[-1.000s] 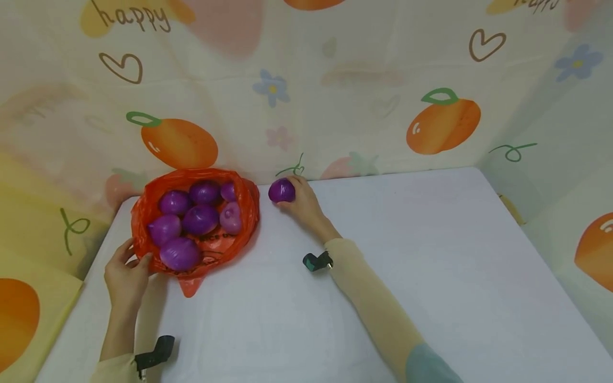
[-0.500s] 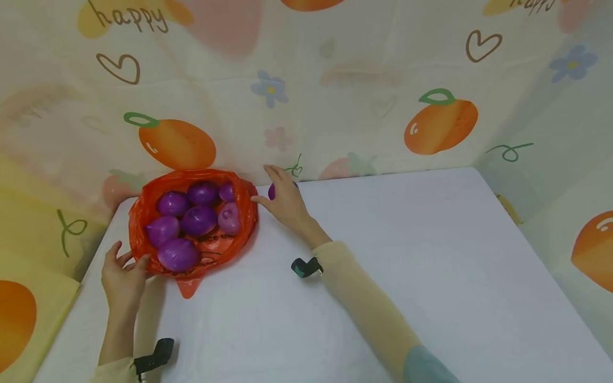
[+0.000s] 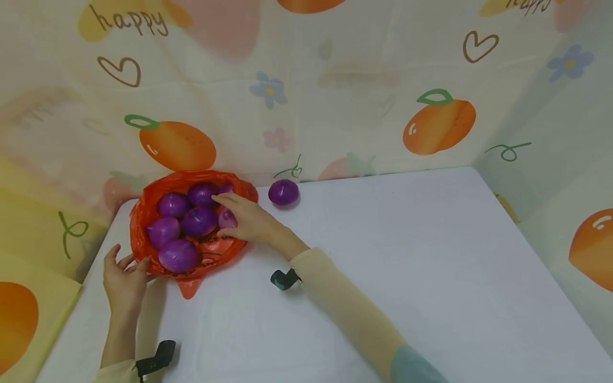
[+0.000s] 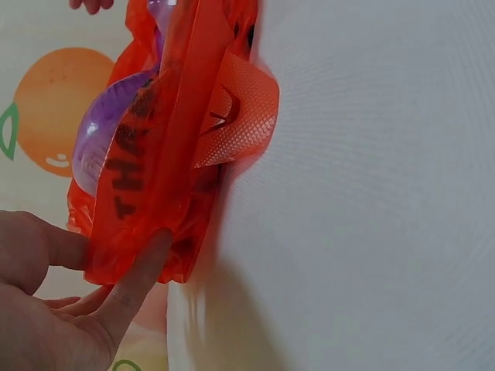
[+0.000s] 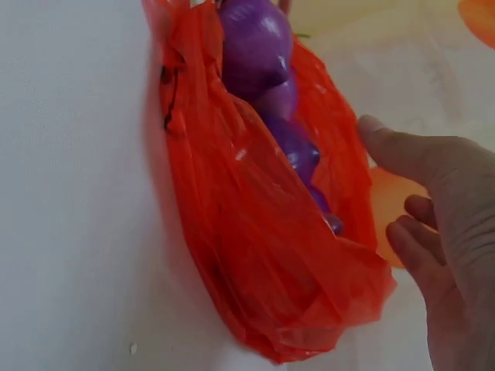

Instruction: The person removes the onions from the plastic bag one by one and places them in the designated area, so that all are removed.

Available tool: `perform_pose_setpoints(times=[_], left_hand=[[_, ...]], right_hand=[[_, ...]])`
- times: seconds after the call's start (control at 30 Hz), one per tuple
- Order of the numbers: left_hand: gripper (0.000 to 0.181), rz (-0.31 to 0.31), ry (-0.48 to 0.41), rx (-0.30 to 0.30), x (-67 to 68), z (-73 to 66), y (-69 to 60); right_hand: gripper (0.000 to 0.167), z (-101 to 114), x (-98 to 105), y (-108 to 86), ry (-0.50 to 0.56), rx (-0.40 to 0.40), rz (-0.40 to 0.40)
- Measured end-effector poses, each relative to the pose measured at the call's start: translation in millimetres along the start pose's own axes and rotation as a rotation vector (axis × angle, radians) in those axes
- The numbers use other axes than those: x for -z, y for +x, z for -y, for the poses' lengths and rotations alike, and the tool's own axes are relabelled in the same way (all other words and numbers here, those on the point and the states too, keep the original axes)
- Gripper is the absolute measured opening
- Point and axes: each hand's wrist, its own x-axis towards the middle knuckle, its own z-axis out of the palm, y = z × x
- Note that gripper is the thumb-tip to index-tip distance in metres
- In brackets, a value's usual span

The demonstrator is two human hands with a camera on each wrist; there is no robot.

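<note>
An open red plastic bag (image 3: 217, 252) with several purple onions (image 3: 199, 221) inside stands at the table's left. My left hand (image 3: 125, 284) rests its fingers on the bag's near left rim; in the left wrist view, fingertips (image 4: 158, 243) touch the red plastic (image 4: 162, 178). Over the bag's right side reaches my right hand (image 3: 251, 221), fingers spread above a paler onion (image 3: 227, 218) and holding nothing. The right wrist view shows this hand (image 5: 456, 209) beside the bag's rim (image 5: 340, 100). One onion (image 3: 283, 192) sits alone on the table right of the bag.
The white table (image 3: 407, 255) extends right and toward the front. A patterned cloth (image 3: 335, 106) with printed oranges hangs along the table's back edge and sides. Black devices are strapped at both wrists (image 3: 284, 279).
My right hand has let go of the lone onion and moved left and nearer, over the bag. That onion stays on the table. The left hand has barely moved at the bag's rim.
</note>
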Motion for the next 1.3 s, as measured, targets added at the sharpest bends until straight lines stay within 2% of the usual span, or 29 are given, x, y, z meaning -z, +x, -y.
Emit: perform_pose_setpoints(times=[0.07, 0.2, 0.3, 0.43, 0.5, 0.57, 0.7, 0.8, 0.97, 1.13, 1.3], left_hand=[[0.074, 0.005, 0.041, -0.012, -0.3, 0.7, 0.7], [0.071, 0.011, 0.078, -0.036, -0.3, 1.4, 0.6], [0.069, 0.011, 0.068, -0.042, -0.9, 1.8, -0.7], [0.067, 0.006, 0.07, -0.05, -0.7, 1.8, -2.2], [0.065, 0.005, 0.069, -0.053, -0.4, 1.7, -2.1], [0.065, 0.006, 0.066, -0.058, 0.0, 1.4, -1.9], [0.062, 0.005, 0.076, -0.076, 0.4, 2.2, -1.6], [0.061, 0.003, 0.099, -0.089, 0.5, 3.5, -1.9], [0.06, -0.005, 0.11, -0.077, -0.1, 4.0, -3.4], [0.06, -0.007, 0.107, -0.072, -1.0, 2.9, -4.3], [0.059, -0.008, 0.1, -0.053, -2.2, 2.8, -4.1]], right_hand=[[0.079, 3, -4, 4.0, -0.051, 0.002, 0.031], [0.077, 8, -13, 13.8, -0.244, -0.037, 0.068], [0.081, 13, -20, 19.5, -0.384, -0.125, 0.097], [0.087, 25, -29, 21.6, -0.518, -0.273, 0.13], [0.086, 30, -33, 21.1, -0.572, -0.314, 0.13], [0.078, 32, -36, 21.6, -0.606, -0.322, 0.122], [0.057, 32, -36, 21.2, -0.581, -0.299, 0.123], [0.051, 32, -34, 20.8, -0.502, -0.288, 0.138], [0.061, 30, -32, 19.6, -0.409, -0.306, 0.167], [0.065, 26, -33, 18.8, -0.432, -0.338, 0.186], [0.072, 25, -32, 17.3, -0.444, -0.313, 0.188]])
